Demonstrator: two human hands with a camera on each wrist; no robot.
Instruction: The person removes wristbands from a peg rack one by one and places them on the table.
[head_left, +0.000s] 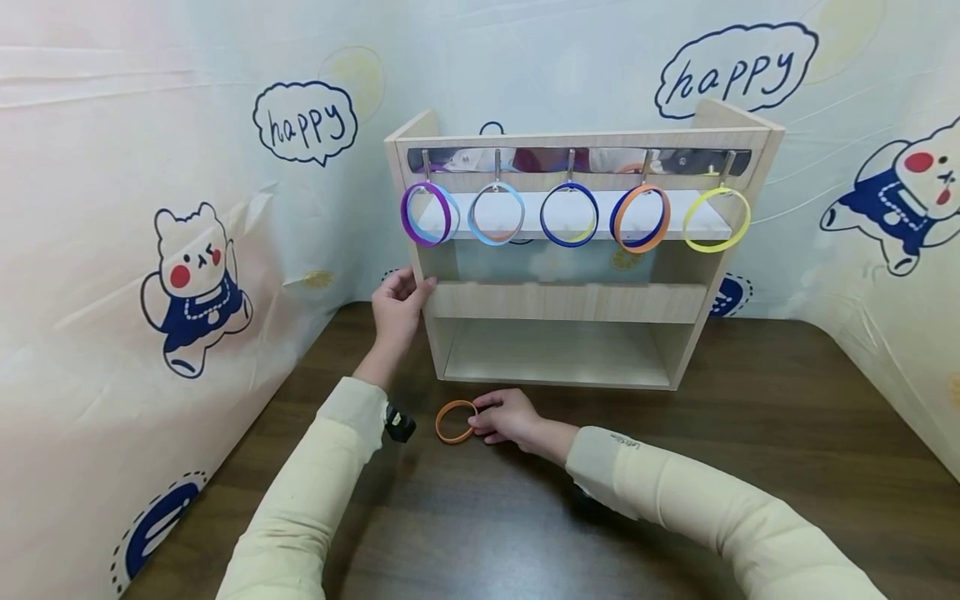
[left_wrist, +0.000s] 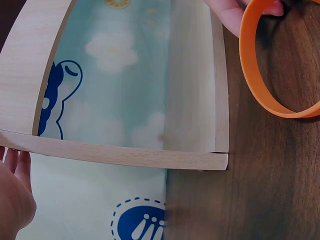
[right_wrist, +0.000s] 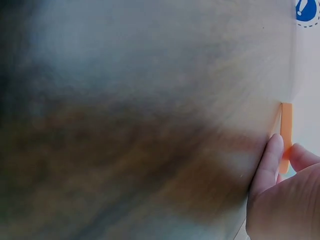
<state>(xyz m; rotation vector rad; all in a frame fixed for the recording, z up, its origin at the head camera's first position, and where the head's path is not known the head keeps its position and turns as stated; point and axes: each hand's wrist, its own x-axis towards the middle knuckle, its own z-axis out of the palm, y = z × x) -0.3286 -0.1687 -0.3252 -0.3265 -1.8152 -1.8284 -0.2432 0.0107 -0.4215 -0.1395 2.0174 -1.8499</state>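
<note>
My right hand (head_left: 508, 418) pinches an orange silicone wristband (head_left: 454, 422) by its right side, low over the brown table in front of the wooden rack (head_left: 570, 302). In the right wrist view, thumb and fingers (right_wrist: 270, 162) meet at the band (right_wrist: 286, 135), seen edge-on. At the rack's left side panel my left hand (head_left: 399, 304) rests, fingertips against its outer face in the left wrist view and thumb by the front edge. Along the rack's top bar, bands hang from metal hooks: purple with light blue (head_left: 426, 215), light blue (head_left: 497, 213), dark blue (head_left: 568, 215), orange with dark blue (head_left: 642, 218), yellow (head_left: 717, 220).
The rack has a white shelf (head_left: 525, 204) behind the hanging bands and a low compartment (head_left: 555, 350) at its base. A printed cloth (head_left: 465, 50) surrounds the dark wooden table (head_left: 480, 525) at the back and sides. Each forearm wears a padded cream sleeve.
</note>
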